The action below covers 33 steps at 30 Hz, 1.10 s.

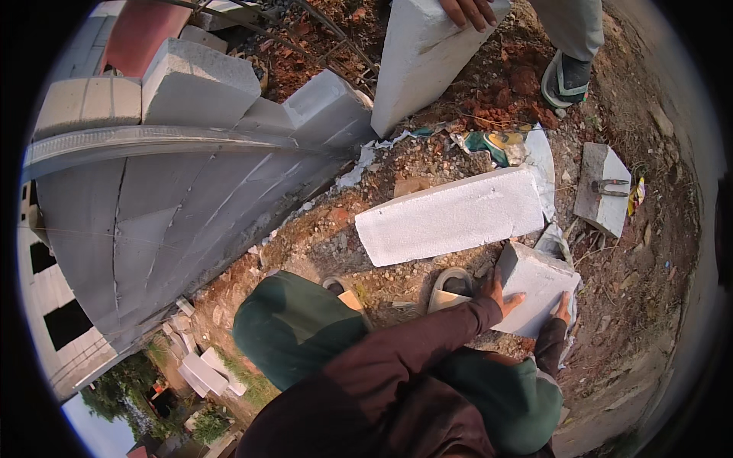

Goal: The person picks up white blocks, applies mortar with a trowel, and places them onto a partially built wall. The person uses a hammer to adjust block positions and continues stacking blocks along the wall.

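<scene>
My left hand grips the left side of a pale grey block at the lower right of the head view, with fingers against its face. My right hand holds that block's right side, its fingers partly hidden. A longer white block lies on gravel just beyond, over a torn scrap of printed sacking. Farther right, pliers rest on a small block. At the top, another person's hand is on a large block standing tilted on its edge.
A grey block wall with a metal strip runs along the left. Behind it are bent rebar and reddish rubble. The other person's shod foot stands at upper right. More blocks lie at lower left. My sandalled feet are among gravel.
</scene>
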Motion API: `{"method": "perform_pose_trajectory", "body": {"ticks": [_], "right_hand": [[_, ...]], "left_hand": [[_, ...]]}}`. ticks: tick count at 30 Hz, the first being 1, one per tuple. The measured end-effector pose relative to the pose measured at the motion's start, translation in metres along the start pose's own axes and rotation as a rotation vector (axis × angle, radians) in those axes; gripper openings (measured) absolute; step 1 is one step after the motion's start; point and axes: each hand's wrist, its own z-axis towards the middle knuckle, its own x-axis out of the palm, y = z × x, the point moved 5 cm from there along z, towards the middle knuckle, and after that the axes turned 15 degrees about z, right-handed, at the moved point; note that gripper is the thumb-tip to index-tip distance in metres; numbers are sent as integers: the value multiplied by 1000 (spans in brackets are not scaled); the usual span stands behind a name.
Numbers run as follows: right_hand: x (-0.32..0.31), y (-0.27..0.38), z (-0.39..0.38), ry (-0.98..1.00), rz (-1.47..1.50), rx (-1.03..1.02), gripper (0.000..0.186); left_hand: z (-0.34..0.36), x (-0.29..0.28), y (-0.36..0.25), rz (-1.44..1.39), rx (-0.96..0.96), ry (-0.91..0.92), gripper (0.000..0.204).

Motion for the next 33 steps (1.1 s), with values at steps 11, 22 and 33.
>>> {"method": "perform_pose_trajectory", "body": {"ticks": [11,22,33], "right_hand": [[4,106,-92,-3,564,-340,84],[115,355,-312,559,1177,-719,88],[307,351,-414,1182,60,-623,71]], "left_hand": [[-143,-149,-208,469,1223,-549,107],[-253,-366,-202,554,1147,-1186,113],[-184,-458,-38,1089,638,-1097,95]]}}
